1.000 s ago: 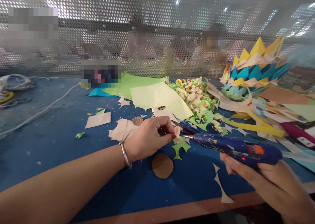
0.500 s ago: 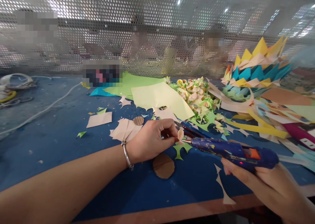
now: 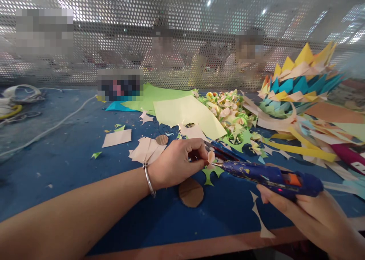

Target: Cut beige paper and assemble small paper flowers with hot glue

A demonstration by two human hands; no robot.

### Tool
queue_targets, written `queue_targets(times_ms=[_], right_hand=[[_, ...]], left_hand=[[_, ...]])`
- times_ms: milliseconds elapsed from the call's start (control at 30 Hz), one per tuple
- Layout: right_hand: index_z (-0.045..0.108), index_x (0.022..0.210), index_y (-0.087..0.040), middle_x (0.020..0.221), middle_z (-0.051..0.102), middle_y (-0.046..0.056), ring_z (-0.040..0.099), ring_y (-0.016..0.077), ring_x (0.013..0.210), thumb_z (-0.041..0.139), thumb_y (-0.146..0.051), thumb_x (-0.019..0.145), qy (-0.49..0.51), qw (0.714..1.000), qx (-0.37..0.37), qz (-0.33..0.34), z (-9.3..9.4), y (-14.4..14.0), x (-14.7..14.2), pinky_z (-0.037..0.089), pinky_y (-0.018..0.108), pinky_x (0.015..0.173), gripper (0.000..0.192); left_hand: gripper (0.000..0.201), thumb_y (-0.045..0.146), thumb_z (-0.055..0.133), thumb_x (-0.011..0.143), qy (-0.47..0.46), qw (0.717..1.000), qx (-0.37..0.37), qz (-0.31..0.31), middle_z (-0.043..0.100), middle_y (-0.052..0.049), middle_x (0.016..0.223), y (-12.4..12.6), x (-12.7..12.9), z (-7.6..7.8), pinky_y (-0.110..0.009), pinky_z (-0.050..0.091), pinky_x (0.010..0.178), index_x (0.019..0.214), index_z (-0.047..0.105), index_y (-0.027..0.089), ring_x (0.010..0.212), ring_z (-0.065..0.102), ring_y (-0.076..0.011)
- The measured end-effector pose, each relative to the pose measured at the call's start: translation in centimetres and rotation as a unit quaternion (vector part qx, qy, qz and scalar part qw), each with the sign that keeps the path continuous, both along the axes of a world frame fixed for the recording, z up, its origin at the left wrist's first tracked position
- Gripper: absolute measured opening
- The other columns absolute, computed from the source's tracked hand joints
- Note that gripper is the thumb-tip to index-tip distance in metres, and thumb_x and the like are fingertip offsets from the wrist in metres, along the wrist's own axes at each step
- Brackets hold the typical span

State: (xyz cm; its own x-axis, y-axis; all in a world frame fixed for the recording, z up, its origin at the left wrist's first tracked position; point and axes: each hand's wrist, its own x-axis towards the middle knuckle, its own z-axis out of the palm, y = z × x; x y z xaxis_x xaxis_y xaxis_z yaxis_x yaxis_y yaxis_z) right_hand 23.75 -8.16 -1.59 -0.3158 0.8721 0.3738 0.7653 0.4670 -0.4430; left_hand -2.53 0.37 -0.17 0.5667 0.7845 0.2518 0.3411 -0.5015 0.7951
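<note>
Between the thumb and fingertips of my left hand (image 3: 179, 161) is a small pale pink folded paper petal (image 3: 210, 157). My right hand (image 3: 310, 210) is wrapped round a blue glue gun (image 3: 262, 175), which points left. Its metal tip is at the base of the petal; whether they touch I cannot tell. A round cardboard disc (image 3: 191, 192) lies below my left hand, and a smaller cardboard disc (image 3: 162, 139) rests on pale pink paper pieces (image 3: 146, 149) to the left. Green paper scraps (image 3: 209, 176) lie under the glue gun's tip.
Behind my hands are a cream paper sheet (image 3: 188, 113), green paper (image 3: 168, 96) and a heap of small folded paper pieces (image 3: 232, 111). A layered, spiky paper model (image 3: 299, 83) stands back right, near yellow paper strips (image 3: 302, 147). A white cable (image 3: 54, 127) crosses the left side.
The whole view has shifted very slightly. Both hands keep their hold, with the glue gun's tip still at the petal.
</note>
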Motion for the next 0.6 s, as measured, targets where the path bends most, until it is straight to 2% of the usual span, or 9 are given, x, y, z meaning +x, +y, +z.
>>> queue_targets(times_ms=[67,200,333,433,533,600], right_hand=[[0.062,0.071,-0.027,0.069,0.069,-0.002,0.066,0.0154,0.061,0.055,-0.035,0.088,0.01,1.0,-0.008,-0.016,-0.3,-0.2,0.0,0.057,0.022,0.06,0.02],[0.068,0.075,-0.026,0.074,0.071,0.0,0.067,0.0192,0.067,0.056,-0.046,0.086,0.028,0.995,-0.038,-0.092,-1.3,-0.9,0.1,0.058,0.029,0.073,0.025],[0.069,0.081,-0.027,0.077,0.071,-0.001,0.067,0.0182,0.069,0.057,-0.042,0.086,0.054,0.994,-0.035,-0.083,-1.2,-1.0,-0.3,0.056,0.028,0.072,0.021],[0.067,0.072,-0.025,0.07,0.069,-0.001,0.064,0.0159,0.062,0.059,-0.039,0.085,0.08,0.994,-0.022,-0.067,-0.5,-0.7,-0.9,0.055,0.025,0.065,0.02],[0.062,0.062,-0.025,0.064,0.067,-0.002,0.061,0.0149,0.056,0.058,-0.041,0.086,0.096,0.993,-0.02,-0.07,0.0,-0.6,-1.1,0.054,0.023,0.058,0.029],[0.066,0.066,-0.026,0.068,0.07,-0.002,0.066,0.0162,0.061,0.058,-0.043,0.087,0.088,0.993,-0.009,-0.076,0.0,-0.4,-0.8,0.055,0.022,0.059,0.027]], left_hand=[[0.013,0.007,0.055,0.073,0.002,1.0,-0.004,0.0,0.07,0.001,0.072,0.0,0.0,0.0,-0.023,0.047,0.06,0.069,0.061,0.018,0.064,0.061,-0.0104],[0.012,0.007,0.055,0.073,-0.002,1.0,-0.008,0.001,0.068,0.002,0.07,-0.1,0.0,0.1,-0.023,0.047,0.06,0.069,0.061,0.018,0.064,0.06,-0.0104],[0.012,0.007,0.056,0.072,-0.01,1.0,-0.014,0.001,0.068,0.002,0.07,0.0,-0.1,0.0,-0.022,0.046,0.059,0.068,0.06,0.018,0.063,0.06,-0.0101],[0.011,0.008,0.058,0.073,-0.019,0.999,-0.027,0.008,0.069,0.001,0.071,0.0,0.0,-0.1,-0.023,0.047,0.06,0.068,0.061,0.017,0.064,0.06,-0.0108],[0.008,0.011,0.062,0.073,-0.086,0.992,-0.093,0.01,0.069,0.0,0.072,0.1,0.2,-0.2,-0.023,0.048,0.061,0.069,0.059,0.017,0.065,0.062,-0.011],[0.011,0.014,0.065,0.075,-0.184,0.969,-0.167,0.01,0.068,0.0,0.071,0.1,0.4,-0.3,-0.022,0.049,0.06,0.072,0.055,0.017,0.065,0.063,-0.0106]])
